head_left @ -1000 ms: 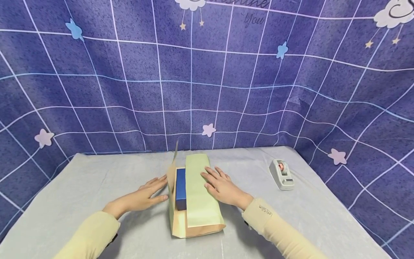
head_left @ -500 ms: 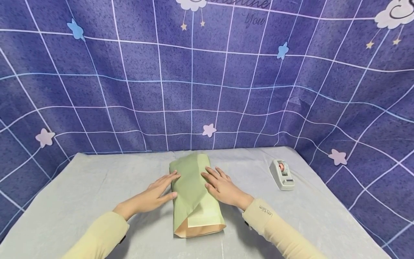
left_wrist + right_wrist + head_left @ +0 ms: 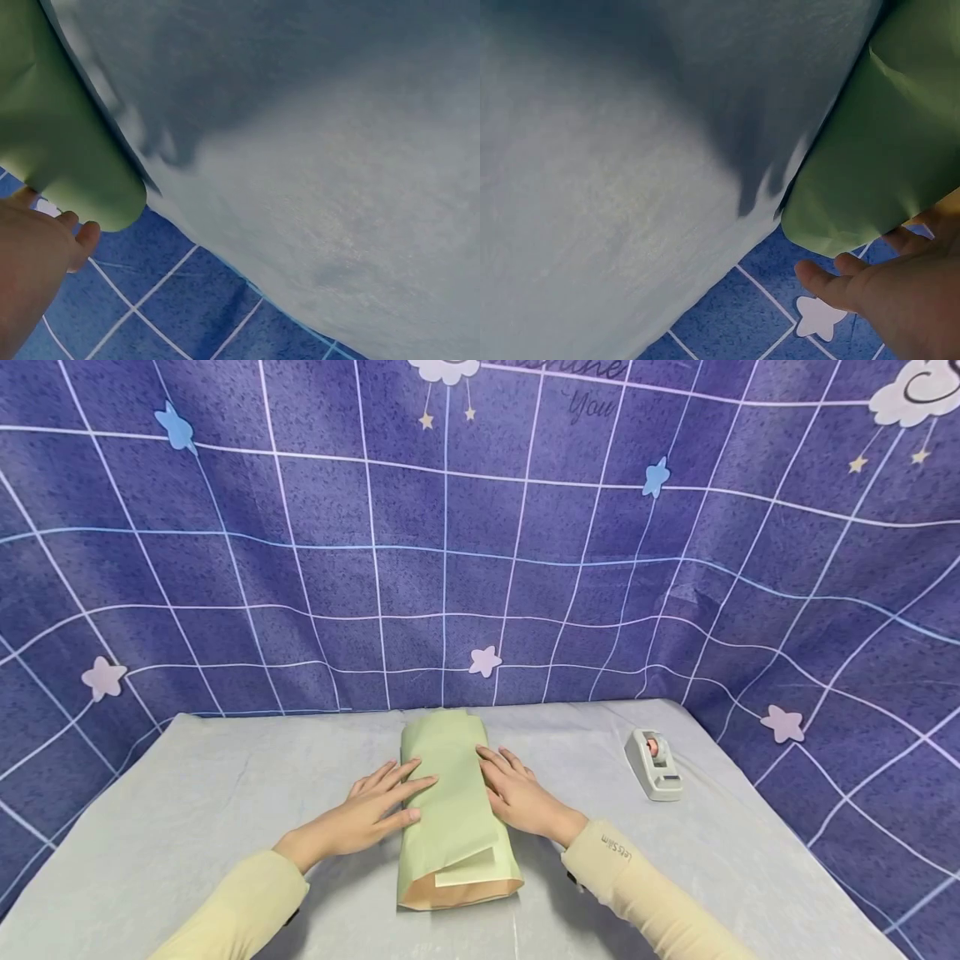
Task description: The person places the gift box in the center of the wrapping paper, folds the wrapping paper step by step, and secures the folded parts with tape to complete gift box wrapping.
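Observation:
Light green wrapping paper (image 3: 453, 806) lies folded into a long packet at the middle of the table, its left flap laid over the right one. The near end gapes, with the tan inner side (image 3: 461, 893) of the paper showing. The blue box inside is hidden. My left hand (image 3: 360, 818) rests with spread, straight fingers on the packet's left side. On the right side my right hand (image 3: 528, 797) lies over the paper, fingertips right at the upper flap's edge. In both wrist views the rounded side of the green paper (image 3: 67, 127) shows beside the fingers.
To the right stands a pale grey tape dispenser (image 3: 654, 767) with a roll in it. A light grey cloth (image 3: 247, 793) covers the table. Behind it and to the right hangs a purple-blue curtain (image 3: 480, 585) with grid lines and stars.
The left flap, upright a second ago, has come down to the right over the packet, covering the blue box. My left hand has followed it rightward; my right hand has stayed nearly in place.

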Demonstrator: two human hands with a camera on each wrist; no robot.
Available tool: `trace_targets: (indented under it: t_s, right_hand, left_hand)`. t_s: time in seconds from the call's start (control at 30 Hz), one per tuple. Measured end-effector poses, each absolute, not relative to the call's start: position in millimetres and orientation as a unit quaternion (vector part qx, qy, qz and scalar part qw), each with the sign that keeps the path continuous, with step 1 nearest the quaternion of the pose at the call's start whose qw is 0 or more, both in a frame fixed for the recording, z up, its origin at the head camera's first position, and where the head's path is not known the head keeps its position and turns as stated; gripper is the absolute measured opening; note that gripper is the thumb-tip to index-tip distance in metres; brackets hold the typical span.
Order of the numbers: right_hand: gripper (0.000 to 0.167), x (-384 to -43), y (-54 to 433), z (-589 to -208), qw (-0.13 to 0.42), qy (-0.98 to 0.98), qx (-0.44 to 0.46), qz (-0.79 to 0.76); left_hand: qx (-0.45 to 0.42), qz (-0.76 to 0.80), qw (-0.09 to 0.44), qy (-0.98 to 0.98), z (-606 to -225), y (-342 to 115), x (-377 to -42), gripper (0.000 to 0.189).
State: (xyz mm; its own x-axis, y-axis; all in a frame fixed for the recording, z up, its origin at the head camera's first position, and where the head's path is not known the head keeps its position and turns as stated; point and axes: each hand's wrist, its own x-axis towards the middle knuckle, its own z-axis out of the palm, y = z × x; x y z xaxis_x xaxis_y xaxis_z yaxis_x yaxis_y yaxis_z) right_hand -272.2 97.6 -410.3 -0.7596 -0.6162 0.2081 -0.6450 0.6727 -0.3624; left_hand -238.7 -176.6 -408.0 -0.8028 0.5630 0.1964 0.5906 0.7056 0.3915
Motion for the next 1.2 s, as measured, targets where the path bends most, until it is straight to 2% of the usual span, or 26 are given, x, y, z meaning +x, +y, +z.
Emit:
trace_targets:
  t_s: [0.37,0.7,0.97,1.2]
  right_hand:
    - [0.055,-277.8,97.5,-413.3,0.065,-0.888,0.361,0.276]
    - [0.050,-281.3,97.7,-410.0,-0.025,-0.870,0.327,0.368]
    - [0.057,-280.4,96.7,-406.1,-0.048,-0.866,0.332,0.370]
    - [0.063,-277.9,96.5,-405.1,-0.038,-0.876,0.340,0.341]
  left_hand:
    - [-0.330,-0.214,0.033,-0.919,-405.2,-170.2,-238.2,0.046]
    - [-0.331,-0.211,0.031,-0.919,-405.1,-170.8,-238.6,0.047]
    - [-0.339,-0.210,0.029,-0.916,-404.1,-170.8,-238.6,0.047]
    - [-0.344,-0.202,0.030,-0.916,-402.6,-169.9,-239.0,0.046]
